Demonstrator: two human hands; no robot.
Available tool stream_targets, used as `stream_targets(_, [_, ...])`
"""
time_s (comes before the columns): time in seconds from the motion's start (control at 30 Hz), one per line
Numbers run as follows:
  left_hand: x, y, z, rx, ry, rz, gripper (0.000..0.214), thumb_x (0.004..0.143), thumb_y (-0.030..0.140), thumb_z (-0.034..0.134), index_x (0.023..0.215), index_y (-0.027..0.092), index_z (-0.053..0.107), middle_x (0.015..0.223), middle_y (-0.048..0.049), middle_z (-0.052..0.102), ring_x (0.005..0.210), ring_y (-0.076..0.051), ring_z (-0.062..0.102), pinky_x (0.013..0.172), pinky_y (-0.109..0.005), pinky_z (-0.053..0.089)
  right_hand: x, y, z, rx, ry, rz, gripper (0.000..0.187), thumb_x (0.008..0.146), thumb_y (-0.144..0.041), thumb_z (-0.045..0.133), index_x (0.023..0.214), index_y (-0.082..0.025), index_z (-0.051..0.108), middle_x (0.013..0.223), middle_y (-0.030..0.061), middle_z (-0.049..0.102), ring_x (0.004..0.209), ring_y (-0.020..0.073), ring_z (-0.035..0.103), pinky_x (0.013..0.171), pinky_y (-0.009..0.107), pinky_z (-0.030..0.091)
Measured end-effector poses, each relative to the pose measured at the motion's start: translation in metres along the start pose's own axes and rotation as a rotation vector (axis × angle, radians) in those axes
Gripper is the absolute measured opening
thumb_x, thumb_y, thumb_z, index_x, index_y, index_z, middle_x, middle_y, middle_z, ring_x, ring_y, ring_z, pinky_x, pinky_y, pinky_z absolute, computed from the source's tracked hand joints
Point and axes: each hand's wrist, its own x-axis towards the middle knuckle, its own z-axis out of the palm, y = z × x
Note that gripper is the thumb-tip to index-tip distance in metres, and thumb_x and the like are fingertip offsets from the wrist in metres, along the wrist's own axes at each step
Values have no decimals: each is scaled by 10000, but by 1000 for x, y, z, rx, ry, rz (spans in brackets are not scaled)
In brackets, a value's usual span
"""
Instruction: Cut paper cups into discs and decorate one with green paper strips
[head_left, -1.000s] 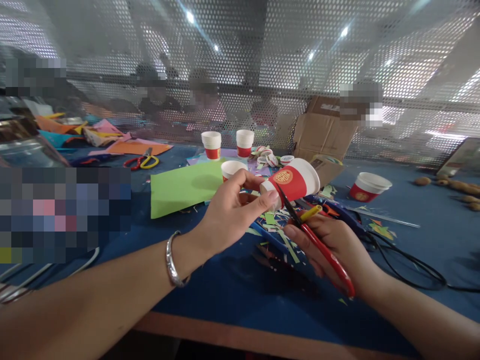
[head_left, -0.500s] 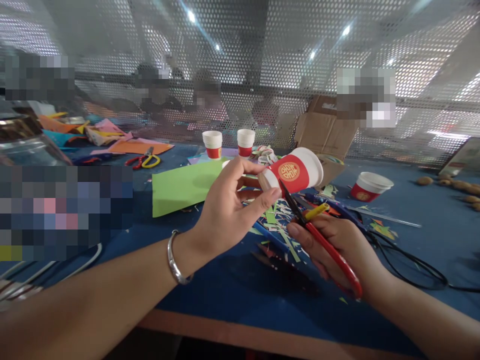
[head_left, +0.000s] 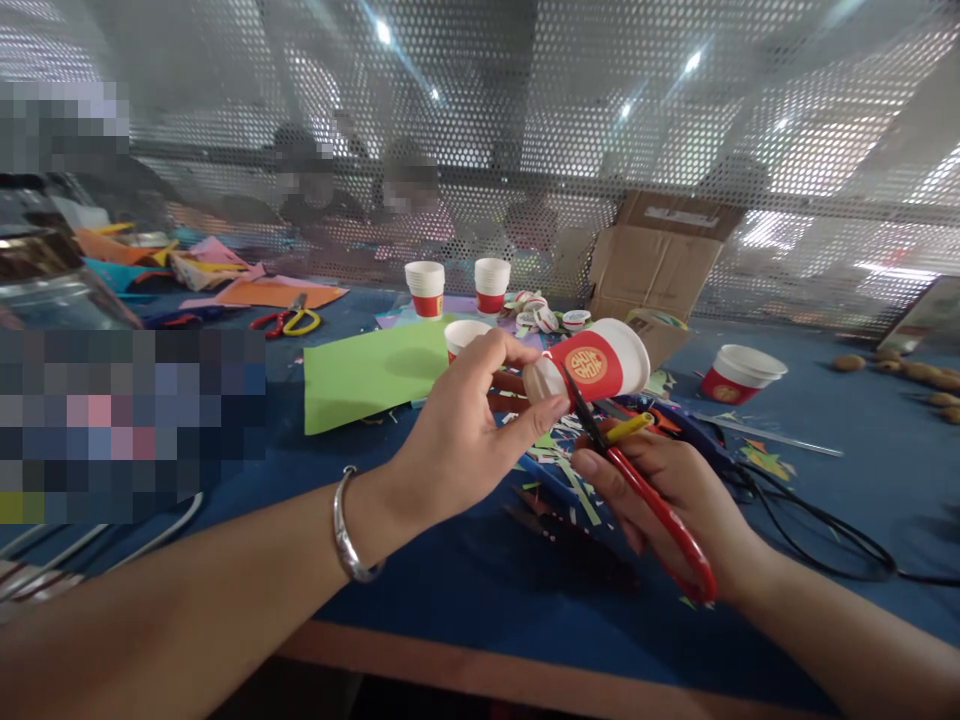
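The left hand (head_left: 469,430) is partly closed, with thumb and fingers gripping a paper cup (head_left: 616,362) by its base end. The cup is held above the middle of the table (head_left: 420,590), tipped on its side, its mouth to the right and its red band and round gold emblem in view. A silver bracelet (head_left: 346,525) circles the left wrist.

The right hand (head_left: 686,480) is curled around scissors (head_left: 664,520) with one red and one yellow handle. Their dark blades point far and left and meet the red band near the cup's base; how wide the blades stand apart is hard to tell.

Below the hands lie paper scraps (head_left: 559,455). Left of the cup is a green sheet (head_left: 367,380), and a white-rimmed cup (head_left: 466,335) shows just beyond the left hand. Farther off stand a left cup stack (head_left: 425,292) and a right cup stack (head_left: 491,287). To the right, another red-banded cup (head_left: 739,378) leans, with a black cable (head_left: 825,525) nearer. A cardboard box (head_left: 652,265) stands at the far side.
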Motion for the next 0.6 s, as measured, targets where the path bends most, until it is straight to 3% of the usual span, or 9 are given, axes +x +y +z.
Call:
stream_targets(0.2, [-1, 6, 3, -14, 43, 42, 327, 840, 310, 786, 1049, 209, 556, 1032, -53, 672, 906, -179, 686, 822, -302, 582, -3, -12, 1, -37, 53, 53, 568, 919, -626, 592, 518, -249, 454, 348, -43, 458, 312, 111, 430, 382, 255, 380])
stream_targets(0.37, [-1, 8, 5, -12, 126, 67, 379, 808, 339, 814, 1069, 211, 572, 1143, -72, 653, 957, -194, 682, 824, -306, 586, -5, -19, -1, -84, 66, 67, 542, 922, -602, 602, 536, -249, 460, 361, -46, 468, 323, 116, 450, 400, 257, 392])
stream_targets(0.5, [-2, 6, 4, -3, 102, 84, 344, 825, 345, 800, 1042, 208, 571, 1106, -68, 655, 956, -196, 681, 877, -334, 581, -3, -13, -3, -51, 39, 85, 482, 912, -585, 630, 605, -240, 491, 387, -55, 481, 332, 113, 455, 391, 248, 379])
stream_targets(0.6, [-2, 1, 3, 26, 83, 90, 335, 834, 347, 790, 1051, 207, 577, 1087, -76, 661, 941, -198, 682, 890, -360, 584, -1, -6, -3, 6, 13, 20, 477, 909, -568, 648, 603, -232, 504, 381, -61, 470, 324, 100, 428, 385, 240, 365])
